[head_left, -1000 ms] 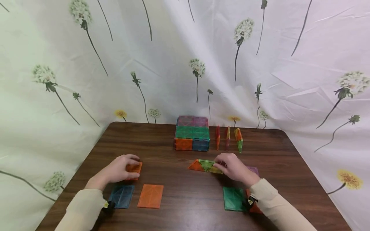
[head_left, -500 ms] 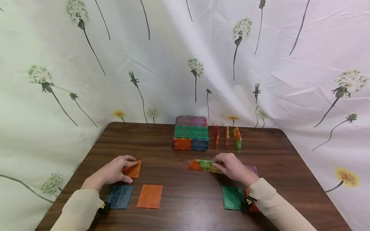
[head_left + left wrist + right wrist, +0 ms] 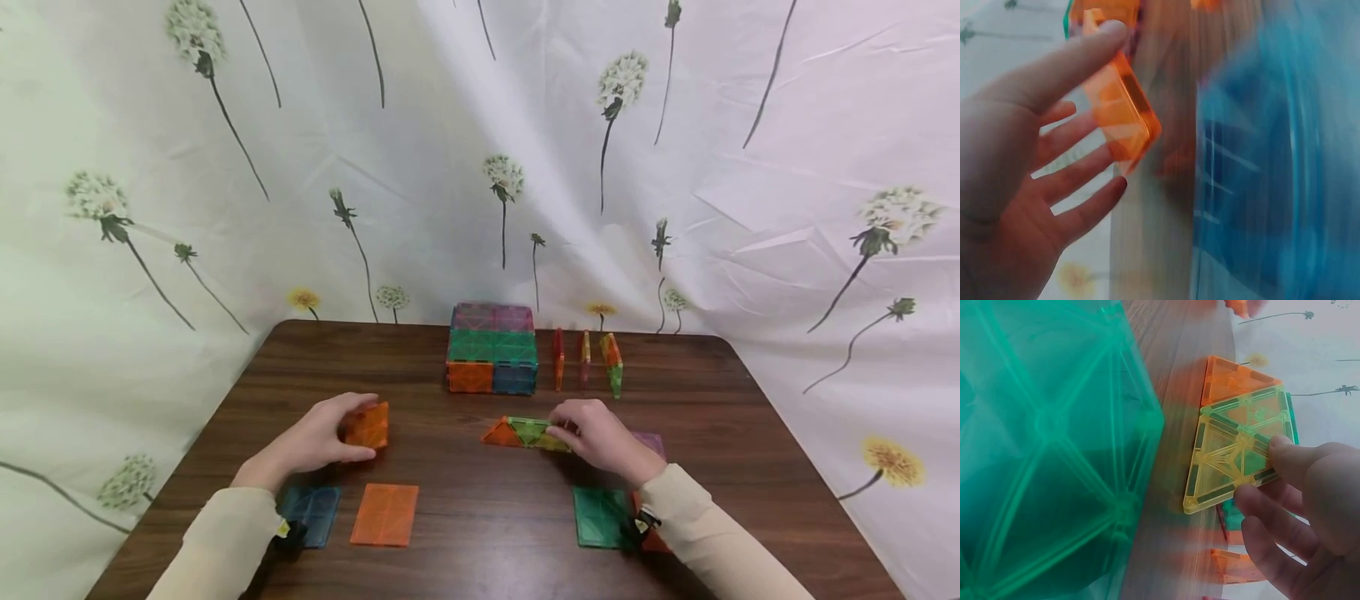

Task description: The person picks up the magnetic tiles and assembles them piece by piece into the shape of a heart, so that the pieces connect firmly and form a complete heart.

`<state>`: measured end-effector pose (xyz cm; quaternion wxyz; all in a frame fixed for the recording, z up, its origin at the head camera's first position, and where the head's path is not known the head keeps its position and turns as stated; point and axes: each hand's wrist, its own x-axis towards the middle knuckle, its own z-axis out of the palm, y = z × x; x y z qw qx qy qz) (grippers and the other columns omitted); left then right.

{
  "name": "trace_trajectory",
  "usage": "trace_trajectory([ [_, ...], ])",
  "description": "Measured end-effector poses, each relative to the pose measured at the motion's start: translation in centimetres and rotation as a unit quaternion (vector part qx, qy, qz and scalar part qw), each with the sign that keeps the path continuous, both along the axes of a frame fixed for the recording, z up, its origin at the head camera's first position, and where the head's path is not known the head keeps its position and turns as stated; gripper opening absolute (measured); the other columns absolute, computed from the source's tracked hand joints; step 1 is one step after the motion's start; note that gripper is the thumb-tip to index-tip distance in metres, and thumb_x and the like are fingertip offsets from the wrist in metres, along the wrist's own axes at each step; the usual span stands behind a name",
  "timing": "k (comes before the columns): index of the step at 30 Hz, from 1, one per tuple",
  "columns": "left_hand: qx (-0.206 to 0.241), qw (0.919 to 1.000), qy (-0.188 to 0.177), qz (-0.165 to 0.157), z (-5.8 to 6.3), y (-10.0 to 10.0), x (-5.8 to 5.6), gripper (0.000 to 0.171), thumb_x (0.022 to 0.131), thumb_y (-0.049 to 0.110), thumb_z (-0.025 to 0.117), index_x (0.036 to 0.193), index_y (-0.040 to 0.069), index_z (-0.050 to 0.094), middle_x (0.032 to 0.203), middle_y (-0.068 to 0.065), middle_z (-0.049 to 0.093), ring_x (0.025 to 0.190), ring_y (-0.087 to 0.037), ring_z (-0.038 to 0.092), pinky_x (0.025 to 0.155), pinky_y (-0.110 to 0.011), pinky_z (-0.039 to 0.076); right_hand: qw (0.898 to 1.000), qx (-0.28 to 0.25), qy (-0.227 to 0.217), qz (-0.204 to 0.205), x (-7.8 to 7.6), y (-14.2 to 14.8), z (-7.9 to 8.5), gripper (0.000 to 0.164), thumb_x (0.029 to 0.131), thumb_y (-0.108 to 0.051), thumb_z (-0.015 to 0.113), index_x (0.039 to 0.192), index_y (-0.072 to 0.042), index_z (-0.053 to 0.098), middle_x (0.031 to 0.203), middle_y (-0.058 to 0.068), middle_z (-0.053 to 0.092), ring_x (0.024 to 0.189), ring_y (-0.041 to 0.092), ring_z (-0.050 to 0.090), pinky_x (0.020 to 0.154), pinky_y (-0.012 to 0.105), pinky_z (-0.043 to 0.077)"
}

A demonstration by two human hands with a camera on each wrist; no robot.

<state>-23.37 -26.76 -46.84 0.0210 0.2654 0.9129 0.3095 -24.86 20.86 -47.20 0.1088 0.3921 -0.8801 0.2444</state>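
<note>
My left hand (image 3: 318, 433) grips an orange square magnetic tile (image 3: 370, 427) between thumb and fingers. The tile is tilted up from the table, its edge showing in the left wrist view. At the middle right, my right hand (image 3: 596, 435) pinches the right end of a strip of joined triangle tiles (image 3: 528, 432). Orange, green and yellow triangles make up this strip, which stands on edge. In the right wrist view the thumb presses near the yellow triangle (image 3: 1222, 459), and the other fingers are partly behind the strip.
A box of joined square tiles (image 3: 492, 343) stands at the back. Upright tile strips (image 3: 612, 367) stand to its right. A blue tile (image 3: 318, 510) and an orange tile (image 3: 385, 515) lie front left, a green tile (image 3: 598, 517) front right. The right arm partly covers purple and orange-red tiles.
My left hand has picked up and tilted the orange square tile, moving it slightly rightward. My right hand keeps its hold on the triangle strip in about the same place.
</note>
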Motion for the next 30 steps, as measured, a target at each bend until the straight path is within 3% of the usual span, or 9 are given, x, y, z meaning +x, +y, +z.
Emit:
trace_trajectory([
  [6,0.058,0.9967,-0.019,-0.054,0.0,5.0,-0.2,0.076,0.085,0.035,0.09,0.148,0.006,0.058,0.141,-0.01,0.061,0.121,-0.029,0.063,0.099,-0.051,0.056,1.0,0.0,0.008,0.005,-0.3,-0.6,0.0,0.004,0.098,-0.017,0.077,0.094,-0.015,0.077,0.084,-0.007,0.071,0.072,0.001,0.061,0.065,0.022,0.056],
  [13,0.065,0.9911,-0.052,-0.104,-0.3,9.7,-0.1,0.074,0.088,0.029,0.087,0.151,0.01,0.055,0.145,-0.004,0.054,0.126,-0.025,0.059,0.104,-0.05,0.054,0.999,-0.004,0.027,0.028,-0.4,-2.0,-0.1,0.004,0.096,-0.011,0.078,0.093,-0.013,0.076,0.086,-0.004,0.072,0.074,0.004,0.064,0.066,0.024,0.056],
  [19,0.069,0.9881,-0.064,-0.121,-0.3,11.5,-0.2,0.076,0.088,0.029,0.087,0.152,0.007,0.054,0.146,-0.002,0.053,0.128,-0.022,0.057,0.106,-0.048,0.053,0.999,0.002,0.019,0.026,-0.2,-2.7,-0.3,0.004,0.097,-0.013,0.078,0.094,-0.01,0.077,0.087,-0.004,0.072,0.075,0.003,0.064,0.068,0.025,0.057],
  [26,0.045,0.99,-0.037,-0.128,-0.2,12.4,-0.3,0.075,0.089,0.029,0.085,0.154,0.012,0.053,0.148,0.002,0.051,0.128,-0.017,0.056,0.108,-0.042,0.05,1.0,0.006,0.008,0.017,-0.2,-3.2,0.0,0.002,0.096,-0.012,0.078,0.097,-0.011,0.078,0.09,-0.004,0.073,0.08,0.006,0.067,0.074,0.028,0.06],
  [30,0.039,0.9905,-0.042,-0.125,-0.3,12.7,-0.3,0.081,0.087,0.03,0.087,0.156,0.008,0.049,0.151,-0.001,0.049,0.133,-0.019,0.053,0.111,-0.045,0.048,1.0,0.007,0.005,0.014,-0.3,-3.4,0.1,0.005,0.094,-0.009,0.08,0.098,-0.012,0.079,0.09,-0.004,0.073,0.079,0.006,0.067,0.073,0.028,0.06],
])
